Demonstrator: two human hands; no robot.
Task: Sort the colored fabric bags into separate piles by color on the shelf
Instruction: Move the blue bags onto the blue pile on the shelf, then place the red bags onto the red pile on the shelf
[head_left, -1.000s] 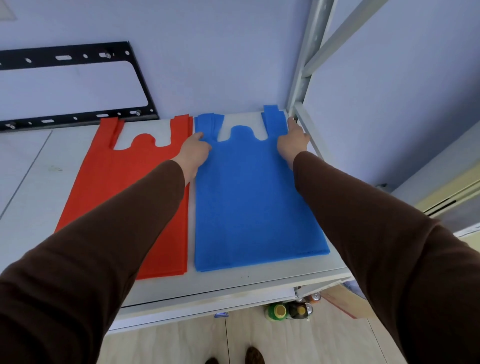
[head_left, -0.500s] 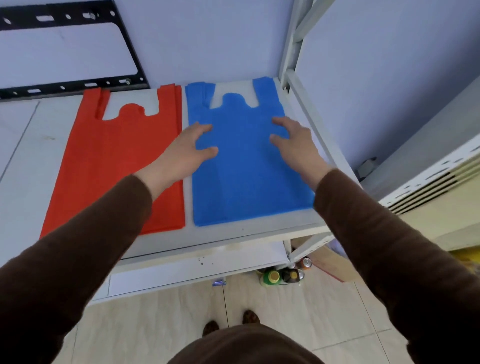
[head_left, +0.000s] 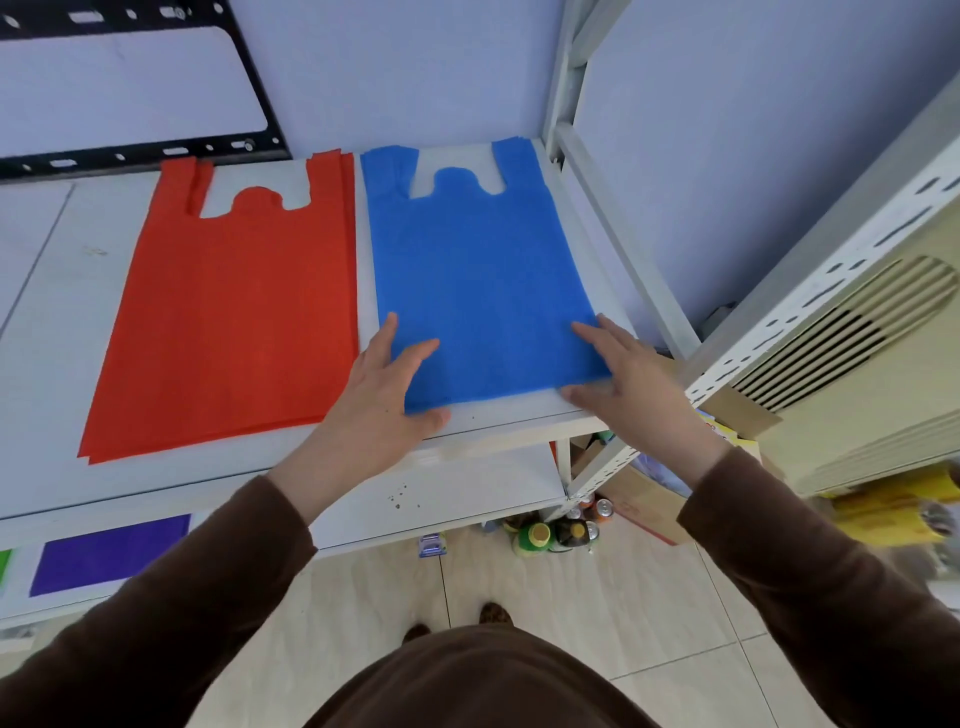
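Observation:
A flat pile of blue fabric bags (head_left: 478, 275) lies on the white shelf (head_left: 52, 364) at its right end, handles toward the wall. Beside it on the left lies a pile of red bags (head_left: 234, 322), a narrow gap between the two. My left hand (head_left: 384, 400) rests with straight fingers on the blue pile's near left corner. My right hand (head_left: 628, 384) lies flat at the near right corner, fingers on the bag's edge. A purple bag (head_left: 109, 556) and a sliver of green one (head_left: 4, 566) show on the lower shelf at the left.
A grey upright post (head_left: 566, 67) and slanted side rail (head_left: 623, 249) bound the shelf on the right. A black metal bracket (head_left: 140, 156) hangs on the wall behind. Bottles (head_left: 550, 532) and cardboard stand on the tiled floor below. A cream vented unit (head_left: 852, 353) stands at right.
Both hands have slid from the blue bags' handles down along the pile to its near corners. The view has pulled back and tilted down, showing the lower shelf.

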